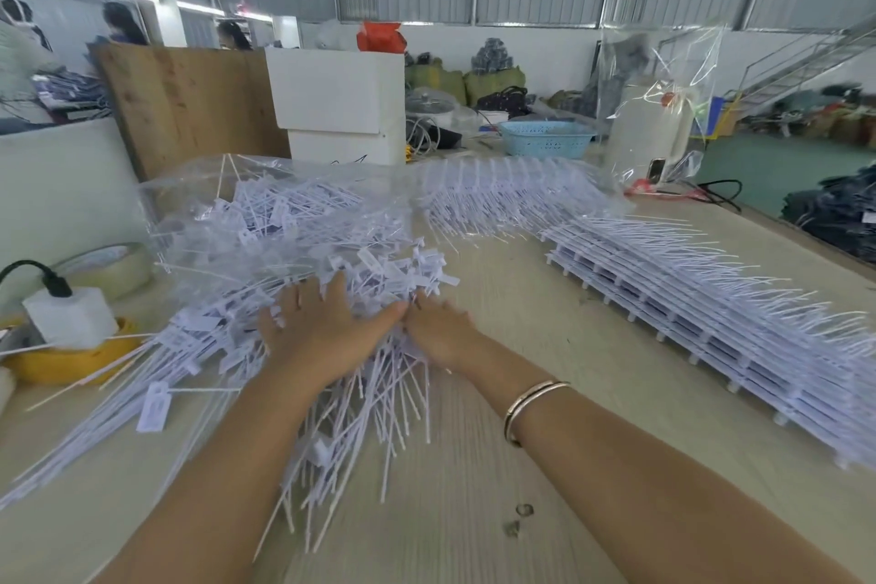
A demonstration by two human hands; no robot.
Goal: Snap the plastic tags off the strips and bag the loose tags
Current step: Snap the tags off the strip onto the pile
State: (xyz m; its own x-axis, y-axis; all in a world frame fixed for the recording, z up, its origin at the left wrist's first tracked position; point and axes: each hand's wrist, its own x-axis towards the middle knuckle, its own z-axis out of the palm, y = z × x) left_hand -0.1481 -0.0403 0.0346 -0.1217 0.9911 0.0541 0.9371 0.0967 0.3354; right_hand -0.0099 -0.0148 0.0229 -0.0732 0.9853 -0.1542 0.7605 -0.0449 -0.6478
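Wooden table (497,512), pale, under everything. Stacked strips (711,299) along the right side, apart from both hands. Clear bag (227,213) (mouth toward the hands) behind a heap of loose tags (360,270). Left hand (322,327) spread flat on the heap; right hand (438,332) beside it, fingers buried, grip unclear.

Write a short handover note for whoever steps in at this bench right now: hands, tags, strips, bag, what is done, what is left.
Left hand: flat, fingers spread, pressing on the pile of loose tags.
Right hand: beside it at the pile's right edge, fingers reaching into the tags; grip unclear.
Clear bag: lies open behind the pile, already holding many tags.
Uncut strips: stacked in a long row on the right of the table.
Done: a large heap snapped off, part bagged.
Left: push the heap into the bag, then snap the remaining strips.
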